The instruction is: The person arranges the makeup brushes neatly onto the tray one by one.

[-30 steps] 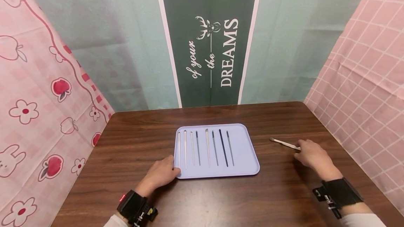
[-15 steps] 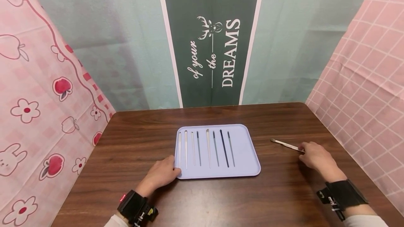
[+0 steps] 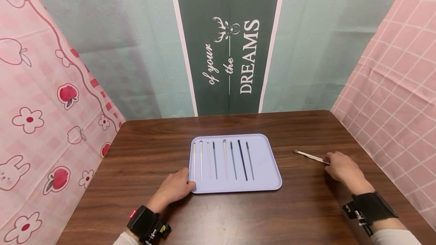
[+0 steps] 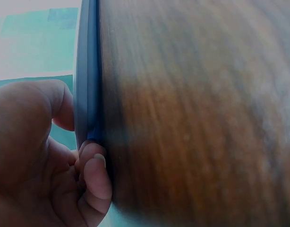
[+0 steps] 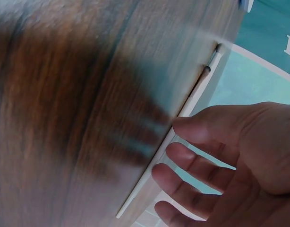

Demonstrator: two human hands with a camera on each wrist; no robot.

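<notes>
A lilac tray (image 3: 263, 162) lies mid-table with several thin makeup brushes (image 3: 225, 160) in a row, pale ones to the left and dark ones to the right. My left hand (image 3: 177, 186) grips the tray's near-left corner. In the left wrist view the thumb (image 4: 31, 109) is above the tray rim (image 4: 86, 71) and the curled fingers (image 4: 95, 175) are below it. A single white-handled brush (image 3: 310, 156) lies on the wood to the right of the tray. My right hand (image 3: 340, 167) touches its near end. The right wrist view shows loosely spread fingers (image 5: 192, 130) against the brush (image 5: 194, 92), not wrapped around it.
The dark wooden table (image 3: 218, 214) is walled in by a pink patterned cloth (image 3: 41, 116) on the left, a pink checked cloth (image 3: 391, 97) on the right and a green banner (image 3: 228, 48) behind. Black wrist straps (image 3: 369, 209) sit on both forearms.
My right hand's fingertips have crept up to the near end of the loose brush. The left hand and the tray have not moved.
</notes>
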